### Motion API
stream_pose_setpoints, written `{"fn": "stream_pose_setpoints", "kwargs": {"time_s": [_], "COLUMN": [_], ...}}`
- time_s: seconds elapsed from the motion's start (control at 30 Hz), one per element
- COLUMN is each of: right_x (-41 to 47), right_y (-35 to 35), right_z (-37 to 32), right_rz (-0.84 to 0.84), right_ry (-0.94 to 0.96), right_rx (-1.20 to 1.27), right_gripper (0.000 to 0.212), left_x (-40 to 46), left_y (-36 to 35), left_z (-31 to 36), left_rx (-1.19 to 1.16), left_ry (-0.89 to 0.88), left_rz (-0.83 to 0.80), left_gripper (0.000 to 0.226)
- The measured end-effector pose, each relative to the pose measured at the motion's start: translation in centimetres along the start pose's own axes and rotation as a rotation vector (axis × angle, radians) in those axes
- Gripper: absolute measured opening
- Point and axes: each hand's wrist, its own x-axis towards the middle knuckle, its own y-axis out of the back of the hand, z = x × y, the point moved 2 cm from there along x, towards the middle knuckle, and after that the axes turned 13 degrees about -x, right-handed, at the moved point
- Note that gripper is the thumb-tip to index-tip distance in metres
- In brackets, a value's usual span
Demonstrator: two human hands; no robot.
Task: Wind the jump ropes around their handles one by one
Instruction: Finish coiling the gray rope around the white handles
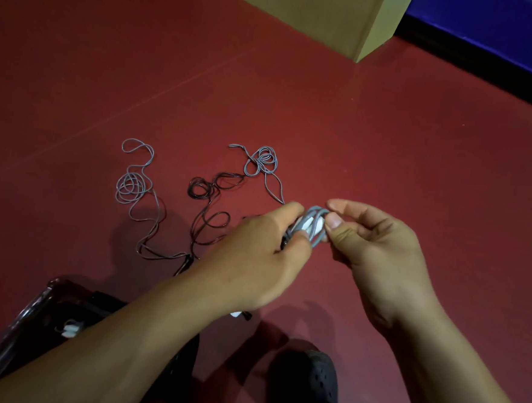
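Overhead, the head view looks down on a dark red floor (388, 147) crossed by faint seam lines. At the top stands a tan cardboard box (318, 13), and behind it to the right runs a blue wall panel (497, 31) with a black strip along its base. A dark, glossy plastic bag (29, 326) lies at the lower left, partly hidden by the left forearm; a black perforated shoe (311, 384) shows at bottom centre. Both forearms reach forward from the lower edge and meet at mid-frame. The left hand (254, 257), knuckles up, has its fingers curled around the white handles (312, 225) of a jump rope, thumb pressed near them. The right hand (377, 250), palm turned toward the left, pinches the grey rope coils (315, 241) wound on those handles between thumb and forefinger. From this bundle a loose grey rope (262, 163) trails away across the floor into a small tangle. Left of it lies a dark rope (208, 197) in loops, and farther left a second grey rope (132, 182), both unwound and well apart from the hands
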Motion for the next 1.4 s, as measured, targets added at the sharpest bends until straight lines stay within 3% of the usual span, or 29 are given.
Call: {"fn": "stream_pose_setpoints", "kwargs": {"time_s": [0.17, 0.33, 0.8, 1.03, 1.23, 1.4], "right_x": [0.2, 0.1, 0.3, 0.5, 0.2, 0.4], "right_y": [-0.3, -0.9, -1.0, -0.7, -0.8, -0.6], "right_z": [-0.2, -0.5, -0.9, -0.6, -0.5, -0.3], "right_rz": [-0.068, -0.134, -0.268, -0.168, -0.072, 0.088], "right_ry": [-0.097, -0.139, -0.211, -0.224, -0.082, 0.199], "right_rx": [0.139, 0.167, 0.219, 0.179, 0.081, -0.153], "right_gripper": [0.03, 0.036, 0.025, 0.015, 0.005, 0.019], "left_x": [0.0, 0.0, -0.1, -0.1, 0.0, 0.1], "left_y": [0.6, 0.6, 0.3, -0.1, 0.0, 0.0], "left_z": [-0.2, -1.0, -0.8, -0.9, -1.0, -0.9], "left_rx": [0.022, 0.108, -0.031, -0.073, -0.043, -0.08], "left_ry": [0.009, -0.003, 0.077, 0.071, 0.056, 0.053], "left_rz": [-0.023, -0.032, -0.009, -0.038, -0.04, -0.025], "left_gripper": [0.014, 0.02, 0.023, 0.02, 0.019, 0.028]}}
